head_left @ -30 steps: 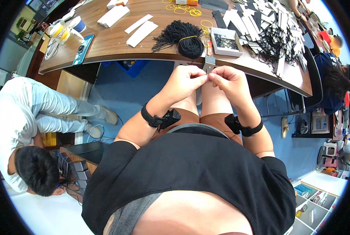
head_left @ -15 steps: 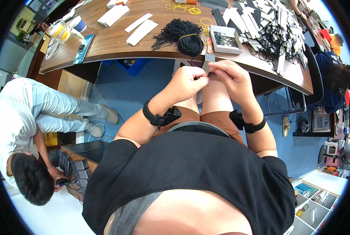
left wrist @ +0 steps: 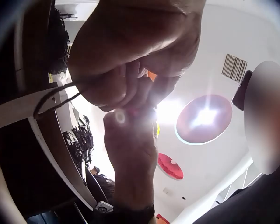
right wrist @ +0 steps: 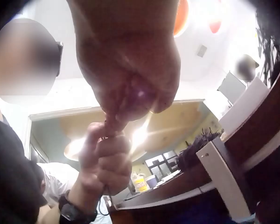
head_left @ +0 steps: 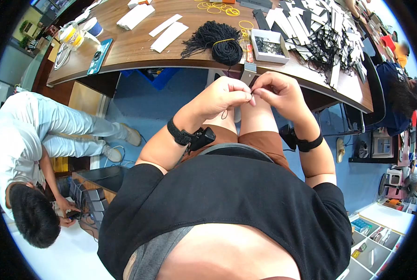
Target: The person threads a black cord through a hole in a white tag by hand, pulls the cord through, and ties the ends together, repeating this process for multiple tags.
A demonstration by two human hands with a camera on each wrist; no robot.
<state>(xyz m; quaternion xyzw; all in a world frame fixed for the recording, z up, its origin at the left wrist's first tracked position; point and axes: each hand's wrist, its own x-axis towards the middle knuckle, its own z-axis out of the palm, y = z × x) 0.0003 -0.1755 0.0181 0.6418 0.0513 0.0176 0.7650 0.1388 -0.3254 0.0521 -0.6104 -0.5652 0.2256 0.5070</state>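
In the head view, a thin black cord runs between the fingertips of both hands, above the person's thighs and just in front of the table edge. The left hand pinches it between thumb and curled fingers. A loop of the black cord hangs out from beneath the left hand in the left wrist view. Facing it, the right hand pinches the cord with thumb and forefinger, its tips right at the left hand's. In the right wrist view the fingers hide most of the cord where the hands meet.
On the wooden table lie a bundle of black cords, a white box of small dark pieces, white strips, yellow rubber bands and a heap of tags. A metal bracket juts from the edge. Another person bends at the left.
The right hand drew up and away, then came back to the left fingertips, now slightly farther right. A cord loop now shows below the left hand. The person at left has leaned lower, reaching forward.
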